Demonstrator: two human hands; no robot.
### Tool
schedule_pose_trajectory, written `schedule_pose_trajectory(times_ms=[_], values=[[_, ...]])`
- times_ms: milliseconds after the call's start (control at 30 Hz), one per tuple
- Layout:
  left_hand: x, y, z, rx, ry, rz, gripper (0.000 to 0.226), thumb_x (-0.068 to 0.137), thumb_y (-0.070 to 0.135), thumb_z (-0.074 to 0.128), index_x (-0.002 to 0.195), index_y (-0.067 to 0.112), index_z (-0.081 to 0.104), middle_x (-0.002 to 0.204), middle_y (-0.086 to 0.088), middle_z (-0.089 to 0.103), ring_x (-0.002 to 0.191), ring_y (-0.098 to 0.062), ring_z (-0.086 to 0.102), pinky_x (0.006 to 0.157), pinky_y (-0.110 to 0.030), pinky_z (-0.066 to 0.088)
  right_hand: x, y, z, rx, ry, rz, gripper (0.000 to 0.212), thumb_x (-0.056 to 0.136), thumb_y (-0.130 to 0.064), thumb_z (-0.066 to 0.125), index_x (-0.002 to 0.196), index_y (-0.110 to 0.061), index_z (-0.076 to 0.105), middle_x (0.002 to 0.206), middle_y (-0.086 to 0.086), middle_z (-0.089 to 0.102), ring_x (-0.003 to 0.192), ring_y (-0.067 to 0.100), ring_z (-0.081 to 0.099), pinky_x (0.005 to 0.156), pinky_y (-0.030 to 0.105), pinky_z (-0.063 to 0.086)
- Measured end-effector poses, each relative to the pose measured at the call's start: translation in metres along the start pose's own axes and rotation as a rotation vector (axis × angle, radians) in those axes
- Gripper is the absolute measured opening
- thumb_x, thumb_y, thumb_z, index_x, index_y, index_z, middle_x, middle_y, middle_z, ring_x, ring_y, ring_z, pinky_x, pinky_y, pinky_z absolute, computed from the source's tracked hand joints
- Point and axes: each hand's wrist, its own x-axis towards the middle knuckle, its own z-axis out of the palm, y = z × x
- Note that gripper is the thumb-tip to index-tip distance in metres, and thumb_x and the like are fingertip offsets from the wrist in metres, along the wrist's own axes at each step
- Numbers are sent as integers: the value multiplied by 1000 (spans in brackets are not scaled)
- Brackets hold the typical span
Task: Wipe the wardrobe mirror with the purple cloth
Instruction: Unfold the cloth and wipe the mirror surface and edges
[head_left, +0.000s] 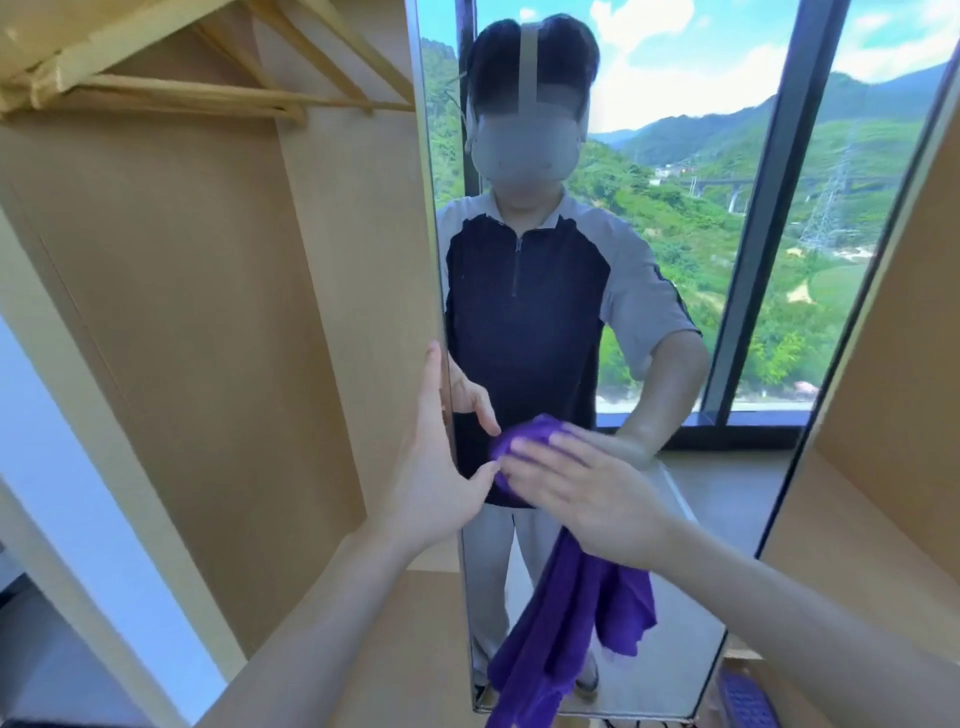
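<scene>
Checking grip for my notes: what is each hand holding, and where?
Right hand presses the purple cloth's upper end flat against the mirror; left hand steadies its left edge.

1. A bedroom or hotel room is showing here: an open wooden wardrobe (218, 291) is holding wooden hangers (218, 93).
2. Its tall mirror (649, 312) is reflecting a large window facing green hills.
</scene>
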Motion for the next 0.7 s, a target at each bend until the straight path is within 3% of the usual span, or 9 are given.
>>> schedule_pose_trajectory(times_ms=[100, 167, 233, 400, 500, 600, 700], values=[[0, 2, -1, -64, -9, 31, 122, 83, 2, 78, 162, 30, -11, 121, 39, 50, 127, 11, 48, 106, -13, 37, 29, 21, -22, 33, 128, 268, 80, 69, -15, 51, 149, -8, 41, 162, 6, 33, 153, 28, 18, 127, 42, -1], [0, 2, -4, -96, -1, 70, 98, 82, -8, 65, 159, 21, 12, 123, 16, 55, 132, -10, 50, 106, -30, 46, 44, 20, -31, 65, 198, 434, 84, 69, -14, 51, 152, -8, 34, 164, 6, 26, 154, 27, 12, 127, 43, 3], [1, 1, -7, -119, -12, 49, 71, 76, -13, 52, 138, 18, 37, 120, 3, 54, 122, -21, 54, 95, -52, 51, 52, 7, -31, 71, 217, 496, 85, 69, -13, 50, 153, -8, 32, 165, 6, 23, 155, 27, 10, 127, 44, 3], [1, 1, -9, -221, -72, -78, 63, 71, -20, 46, 124, 15, 49, 118, -2, 57, 107, -19, 60, 87, -48, 56, 37, -45, 5, 6, 80, 242, 72, 80, -15, 37, 151, -9, 43, 161, 6, 38, 151, 29, 19, 125, 44, 0], [4, 1, -8, -196, -94, -123, 57, 64, -12, 47, 115, 14, 47, 113, -8, 51, 103, -24, 56, 79, -41, 54, 14, -63, 23, -17, -25, 103, 73, 85, -17, 47, 155, -11, 31, 163, 3, 32, 153, 28, 7, 127, 43, -7], [8, -3, -8, -188, -82, -183, 59, 61, -6, 43, 116, 16, 48, 115, -7, 55, 103, -27, 57, 72, -34, 49, 8, -60, 23, -7, -48, 76, 74, 86, -17, 48, 156, -10, 27, 164, 2, 29, 153, 26, 6, 126, 42, -10], [11, -5, -7, -230, -76, -211, 62, 66, -3, 45, 124, 18, 51, 113, -2, 62, 100, -20, 63, 77, -33, 55, 33, -37, 0, 18, 29, 152, 73, 86, -16, 37, 157, -8, 25, 165, 4, 28, 154, 27, 10, 127, 41, -8]])
